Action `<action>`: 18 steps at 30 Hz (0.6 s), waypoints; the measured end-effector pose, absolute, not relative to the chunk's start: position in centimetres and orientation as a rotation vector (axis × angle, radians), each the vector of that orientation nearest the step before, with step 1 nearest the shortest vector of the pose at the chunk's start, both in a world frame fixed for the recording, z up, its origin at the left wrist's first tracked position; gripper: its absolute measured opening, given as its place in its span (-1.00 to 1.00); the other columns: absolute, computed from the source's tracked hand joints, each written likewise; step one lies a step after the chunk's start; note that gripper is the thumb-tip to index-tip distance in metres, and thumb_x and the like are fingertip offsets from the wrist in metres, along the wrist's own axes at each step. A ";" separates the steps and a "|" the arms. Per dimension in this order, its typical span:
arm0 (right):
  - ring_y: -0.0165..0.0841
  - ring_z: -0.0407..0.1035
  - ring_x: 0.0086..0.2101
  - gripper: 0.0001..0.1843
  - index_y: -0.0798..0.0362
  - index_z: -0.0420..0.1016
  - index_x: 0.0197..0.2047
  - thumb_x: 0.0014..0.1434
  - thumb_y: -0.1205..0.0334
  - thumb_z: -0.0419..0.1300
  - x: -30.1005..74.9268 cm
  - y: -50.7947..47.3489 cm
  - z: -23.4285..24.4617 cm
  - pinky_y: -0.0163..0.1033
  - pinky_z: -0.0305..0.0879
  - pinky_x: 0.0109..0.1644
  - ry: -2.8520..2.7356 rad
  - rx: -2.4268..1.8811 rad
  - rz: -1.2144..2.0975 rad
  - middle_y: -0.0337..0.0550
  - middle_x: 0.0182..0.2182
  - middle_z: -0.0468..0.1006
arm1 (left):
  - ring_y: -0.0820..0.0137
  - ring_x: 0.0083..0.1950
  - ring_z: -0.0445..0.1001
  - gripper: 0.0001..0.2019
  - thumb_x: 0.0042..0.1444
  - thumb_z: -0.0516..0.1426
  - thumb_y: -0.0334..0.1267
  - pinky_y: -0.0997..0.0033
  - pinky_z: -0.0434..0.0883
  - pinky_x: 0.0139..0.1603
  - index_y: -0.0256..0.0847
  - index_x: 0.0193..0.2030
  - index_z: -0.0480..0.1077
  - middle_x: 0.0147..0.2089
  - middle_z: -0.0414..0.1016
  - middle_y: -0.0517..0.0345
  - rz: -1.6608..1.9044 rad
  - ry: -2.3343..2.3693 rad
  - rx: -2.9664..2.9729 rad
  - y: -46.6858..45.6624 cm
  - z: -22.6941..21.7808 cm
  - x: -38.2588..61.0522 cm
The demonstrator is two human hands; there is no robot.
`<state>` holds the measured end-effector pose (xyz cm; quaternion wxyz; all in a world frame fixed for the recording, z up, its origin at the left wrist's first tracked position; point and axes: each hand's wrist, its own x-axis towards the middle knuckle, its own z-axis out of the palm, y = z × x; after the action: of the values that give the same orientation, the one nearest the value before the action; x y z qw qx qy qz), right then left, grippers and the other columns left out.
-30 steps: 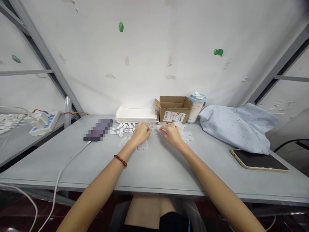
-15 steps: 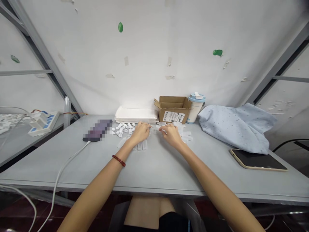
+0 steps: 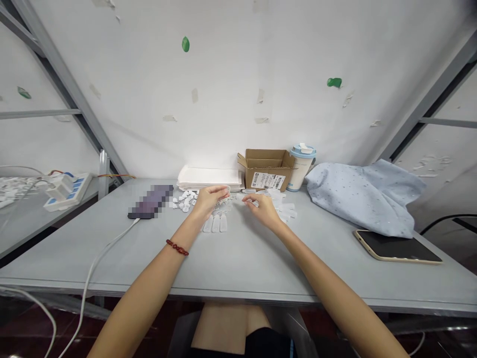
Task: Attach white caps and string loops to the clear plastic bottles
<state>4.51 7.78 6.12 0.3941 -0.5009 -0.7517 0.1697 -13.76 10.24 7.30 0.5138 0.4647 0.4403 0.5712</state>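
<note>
Grey laminate tabletop point(image 3: 238, 258) runs under both my forearms, against a white, tape-scarred wall point(image 3: 149, 74). My left hand point(image 3: 207, 201) is curled, thumb and fingers pinching a small clear plastic piece point(image 3: 225, 193), too thin and small to make out its shape. My right hand point(image 3: 263, 209) is near it, fingertips narrowed together; whether they hold anything I cannot tell. Just below my left hand lie finger-shaped translucent plastic sleeves point(image 3: 216, 223), and past it sit rounded white plastic caps point(image 3: 184, 200). Beyond my right hand are more translucent sleeves point(image 3: 286, 213). Ahead of my hands stand a flat white foam tray point(image 3: 208, 178) and a corrugated cardboard box point(image 3: 263, 169).
</note>
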 end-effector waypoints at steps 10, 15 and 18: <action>-0.36 0.39 -0.33 -0.88 0.06 0.51 -0.36 0.02 0.25 0.16 4.0 7.3 6.5 -0.22 0.26 -0.20 -1.700 -1.036 0.862 -0.16 -0.37 0.55 | 0.50 -0.35 0.53 -0.85 0.03 0.11 -0.64 0.62 0.47 -0.17 -0.45 -0.43 0.50 -0.40 0.54 0.02 1.245 0.861 0.806 8.9 8.4 -13.3; -0.38 0.37 -0.37 -0.85 0.07 0.49 -0.35 -0.03 0.20 0.21 3.9 6.9 6.6 -0.23 0.25 -0.21 -1.568 -0.985 1.040 -0.20 -0.43 0.52 | 0.51 -0.37 0.51 -0.88 0.03 0.15 -0.60 0.58 0.48 -0.17 -0.43 -0.46 0.48 -0.40 0.53 0.07 1.267 0.879 0.816 9.1 8.0 -13.4; -0.39 0.38 -0.38 -0.83 0.06 0.48 -0.35 -0.06 0.20 0.23 3.8 6.7 6.6 -0.23 0.26 -0.22 -1.485 -0.962 1.126 -0.23 -0.47 0.50 | 0.52 -0.35 0.50 -0.92 0.03 0.18 -0.55 0.54 0.46 -0.12 -0.41 -0.43 0.49 -0.40 0.52 0.08 1.246 0.877 0.842 9.1 7.7 -13.5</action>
<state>3.75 6.72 6.61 0.4985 -0.3976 -0.6138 0.4653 -13.50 9.12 7.67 0.6444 0.3699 0.3852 0.5473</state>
